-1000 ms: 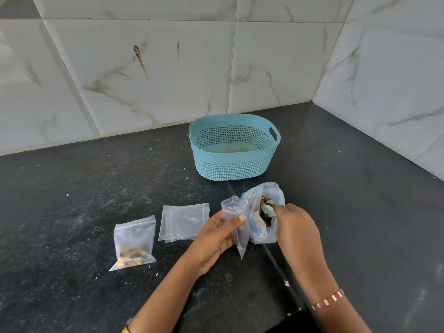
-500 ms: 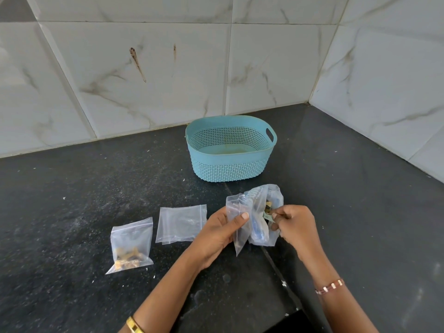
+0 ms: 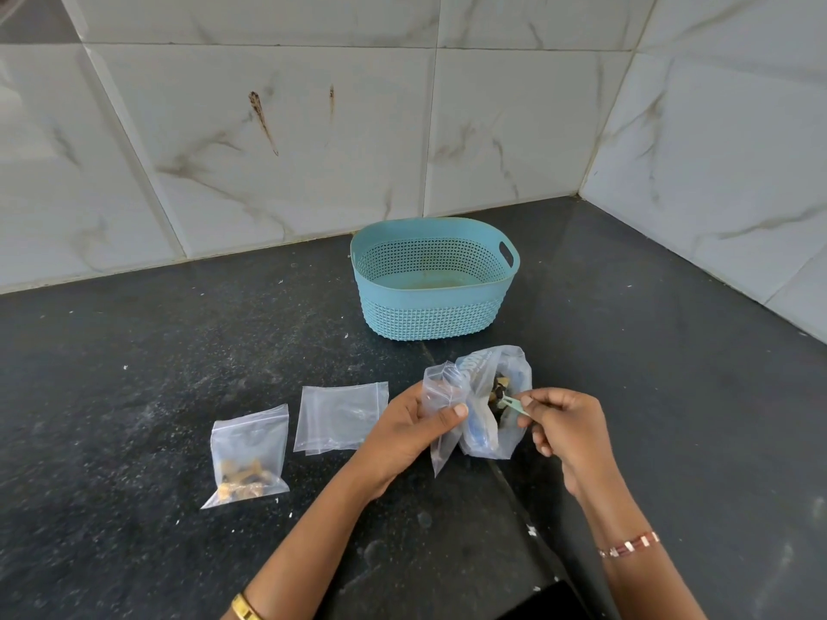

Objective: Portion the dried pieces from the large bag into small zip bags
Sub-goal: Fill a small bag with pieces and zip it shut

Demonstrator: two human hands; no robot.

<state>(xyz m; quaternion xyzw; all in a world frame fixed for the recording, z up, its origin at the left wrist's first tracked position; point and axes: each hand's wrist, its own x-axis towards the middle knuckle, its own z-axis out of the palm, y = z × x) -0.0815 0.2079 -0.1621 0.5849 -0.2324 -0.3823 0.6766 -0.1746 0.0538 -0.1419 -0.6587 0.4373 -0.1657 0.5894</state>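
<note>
The person works at a dark speckled table (image 3: 134, 351) that stands in a corner of white marble-look tiles (image 3: 268, 172). The left hand (image 3: 405, 434) holds an empty small zip bag (image 3: 441, 418) upright above the table; its fingers are curled behind the plastic and the thumb presses on the front, so the bag is pinched near its upper part. Just to the right, touching this small bag, is the large bag (image 3: 492, 396) of clear plastic with some blue print. Its mouth is open toward the person, and a few dried pieces (image 3: 499, 387), brown and pale, show inside it.

The right hand (image 3: 568, 431) is beside the large bag on its right side. Its fingers are closed in a pinch around a thin pale green tool (image 3: 514, 404), maybe small tweezers or a little fork; the forked end of the tool points into the mouth of the large bag, near the dried pieces. A bracelet is on each wrist.

On the table to the left of the hands lies a flat empty zip bag (image 3: 340, 416), and further left, a little apart from it, lies a filled zip bag (image 3: 248, 458) with brownish pieces collected at its bottom. Behind the bags, closer to the wall, stands a light blue perforated basket (image 3: 432, 315) with a handle hole on its right side; nothing shows inside it.
</note>
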